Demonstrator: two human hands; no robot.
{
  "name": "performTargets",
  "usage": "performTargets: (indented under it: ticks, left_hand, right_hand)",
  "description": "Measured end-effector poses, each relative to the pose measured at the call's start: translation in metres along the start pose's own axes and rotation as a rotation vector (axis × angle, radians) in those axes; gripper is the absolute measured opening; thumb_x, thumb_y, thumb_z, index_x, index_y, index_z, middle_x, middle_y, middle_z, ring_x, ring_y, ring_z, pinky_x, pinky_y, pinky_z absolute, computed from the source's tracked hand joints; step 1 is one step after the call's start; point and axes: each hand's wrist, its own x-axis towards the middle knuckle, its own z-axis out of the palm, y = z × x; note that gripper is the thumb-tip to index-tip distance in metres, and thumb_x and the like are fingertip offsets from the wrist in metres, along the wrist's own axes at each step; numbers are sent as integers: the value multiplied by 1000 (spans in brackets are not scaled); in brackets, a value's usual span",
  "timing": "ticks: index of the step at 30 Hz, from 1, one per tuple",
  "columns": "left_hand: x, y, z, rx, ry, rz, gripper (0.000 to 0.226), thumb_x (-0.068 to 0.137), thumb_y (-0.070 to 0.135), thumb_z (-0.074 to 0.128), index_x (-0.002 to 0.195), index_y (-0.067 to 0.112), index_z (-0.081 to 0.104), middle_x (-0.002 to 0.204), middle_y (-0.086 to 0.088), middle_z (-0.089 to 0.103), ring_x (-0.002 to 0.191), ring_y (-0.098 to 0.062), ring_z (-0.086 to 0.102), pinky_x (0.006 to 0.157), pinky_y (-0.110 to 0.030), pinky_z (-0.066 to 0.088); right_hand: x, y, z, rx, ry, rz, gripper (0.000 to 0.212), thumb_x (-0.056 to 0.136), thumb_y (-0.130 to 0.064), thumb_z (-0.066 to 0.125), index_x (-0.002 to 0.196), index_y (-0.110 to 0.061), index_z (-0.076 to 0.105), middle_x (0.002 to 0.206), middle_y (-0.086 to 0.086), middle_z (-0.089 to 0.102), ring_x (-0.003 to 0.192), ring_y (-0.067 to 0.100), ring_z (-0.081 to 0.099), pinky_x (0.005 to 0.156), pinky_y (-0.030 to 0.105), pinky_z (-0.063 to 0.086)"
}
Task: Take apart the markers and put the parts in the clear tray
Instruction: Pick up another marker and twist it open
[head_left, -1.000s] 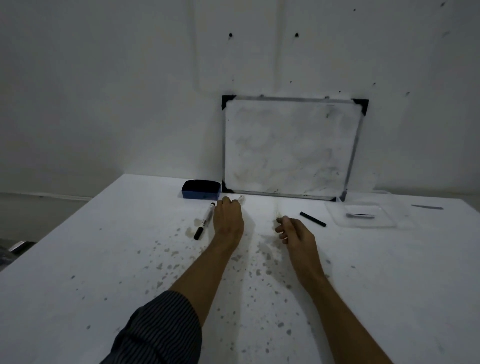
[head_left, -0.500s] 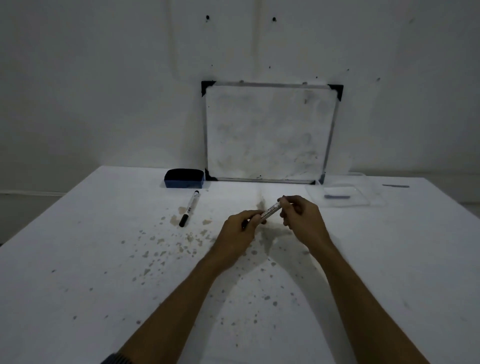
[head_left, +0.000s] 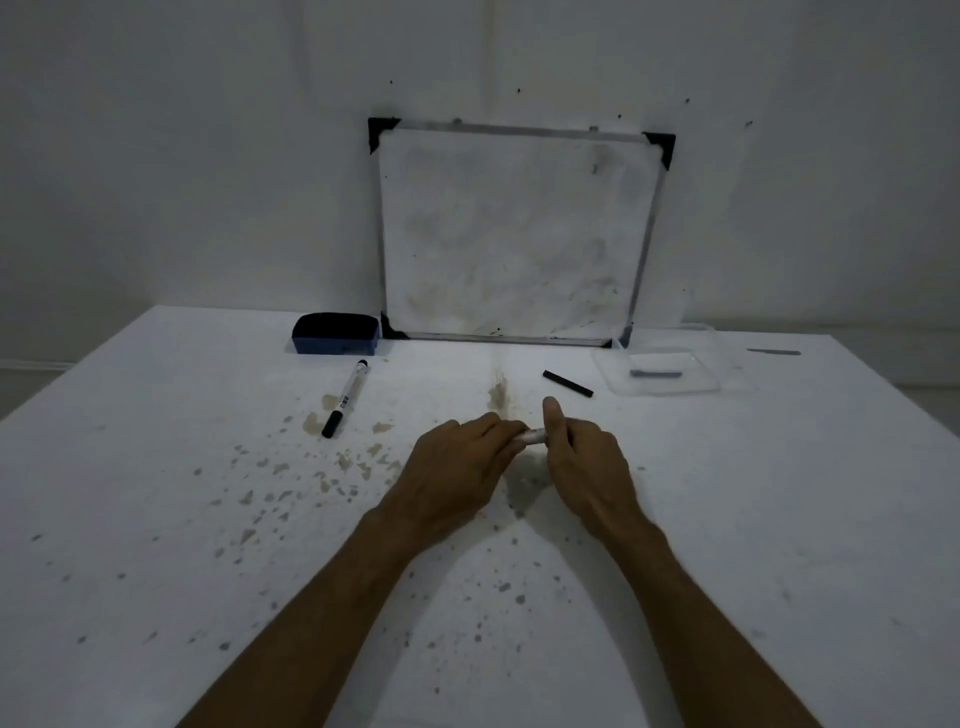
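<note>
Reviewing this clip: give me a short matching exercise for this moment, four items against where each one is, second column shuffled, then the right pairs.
Items:
1. capped marker
2. loose black cap
3. eraser
4. marker being taken apart

Places:
A. held between the left hand and the right hand
B. left of the whiteboard, at the table's back edge
C. lying on the table, left of the hands
D. lying on the table between the hands and the clear tray

Pairs: 1-C, 2-D, 3-B, 4-A
</note>
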Motion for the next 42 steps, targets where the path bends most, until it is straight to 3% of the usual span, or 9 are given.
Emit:
performTargets:
  ticks: [3,7,14,21,25,29,34,38,42]
  left_hand:
    - [0,-5,-2,-84,-7,-7,44,109,44,36,124,20,70,93,2,75,67,-14,67,58,-24,52]
    - [-3,-2,-4,-300,-102,-181,52,107,53,35,130,23,70,110,2,79,89,-11,72,78,-30,60]
    - [-6,-18,-30,-834,-430,-441,33,99,66,48,93,52,78,66,13,69,52,1,51,55,-15,43]
    - [-13,-5,-5,-274,-62,-263,33,105,47,53,124,32,74,110,12,80,90,-2,73,77,-4,46]
    - [-6,-9,-9,-633,-271,-460,38,100,65,46,107,45,78,73,17,72,59,3,60,61,-16,46]
    - [0,-22,-23,-1038,-507,-620,57,91,74,55,88,23,81,55,10,58,43,-5,42,45,-20,37]
    - [-9,-5,-12,-694,-287,-503,42,101,66,46,108,40,78,70,14,71,54,-1,58,53,-23,50]
    - [-11,-7,-6,-294,-84,-288,39,104,57,48,126,36,72,111,14,80,93,1,72,78,-17,60]
    - [-13,-17,-8,-272,-65,-282,36,104,49,52,126,31,74,108,10,80,86,4,69,75,-14,56]
  right_hand:
    - [7,-2,5,-8,32,45,68,102,-64,29,51,-24,49,49,-5,52,48,11,50,54,26,39]
    - [9,0,9,57,108,-87,62,106,-27,45,44,-20,39,39,-5,38,37,12,36,45,26,30]
    - [3,1,4,-191,158,-743,49,103,-19,45,61,-4,66,43,4,54,31,20,47,37,25,35]
    - [9,-9,18,-70,-34,129,57,107,-45,35,58,-20,50,59,0,57,58,16,58,58,29,41]
    - [1,-10,13,-110,3,-64,53,105,-30,35,54,-19,39,50,-1,44,49,18,44,56,33,36]
    - [-5,-9,2,-77,145,-482,55,102,-28,37,53,-7,52,43,6,49,37,24,44,42,33,39]
    - [-4,-7,8,87,-45,-76,65,107,-50,37,49,-22,45,44,-7,43,42,9,40,49,24,35]
    - [-6,-7,7,45,-40,-29,59,108,-46,39,54,-25,49,49,-8,49,48,8,49,54,26,39]
    - [-8,-20,14,-117,-30,52,51,110,-45,26,79,-18,57,72,-2,59,71,18,58,76,32,47]
